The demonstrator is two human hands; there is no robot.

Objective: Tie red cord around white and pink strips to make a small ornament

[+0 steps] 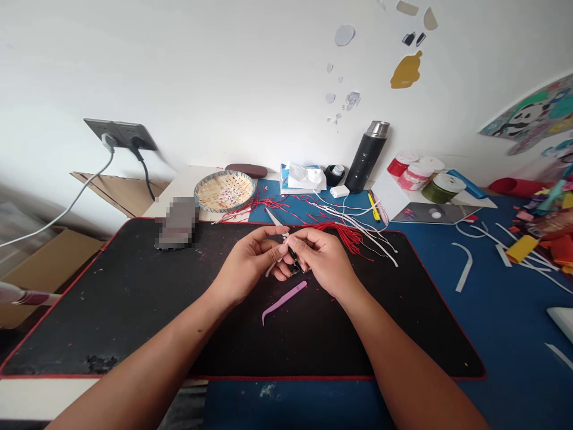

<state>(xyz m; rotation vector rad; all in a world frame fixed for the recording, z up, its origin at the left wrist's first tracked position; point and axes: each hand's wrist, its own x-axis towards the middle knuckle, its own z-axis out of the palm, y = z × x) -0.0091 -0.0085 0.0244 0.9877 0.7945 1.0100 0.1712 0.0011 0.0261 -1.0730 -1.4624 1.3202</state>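
Both forearms (pixel 147 370) reach in from the lower edge over a black mat (pixel 111 310) on the worktop. At the far left a cardboard box (pixel 45 263) sits below a wall socket (pixel 120 132). Further along, a woven basket (pixel 225 191) rests behind the mat. The left hand (pixel 248 260) is curled, thumb and fingers pinching a thin white strip (pixel 270 270) whose loose end hangs below the fingers. Just in front, a pair of pink tweezers (pixel 284 301) lies flat on the mat, touched by neither hand. The right hand (pixel 324 260) is closed too, its fingertips meeting the left hand's and gripping a small dark piece (pixel 293 255) (too small to tell what it is). Red strips (pixel 342 234) lie just behind it, a black flask (pixel 367 156) stands upright by the wall, and paint jars (pixel 418 173) sit further right.
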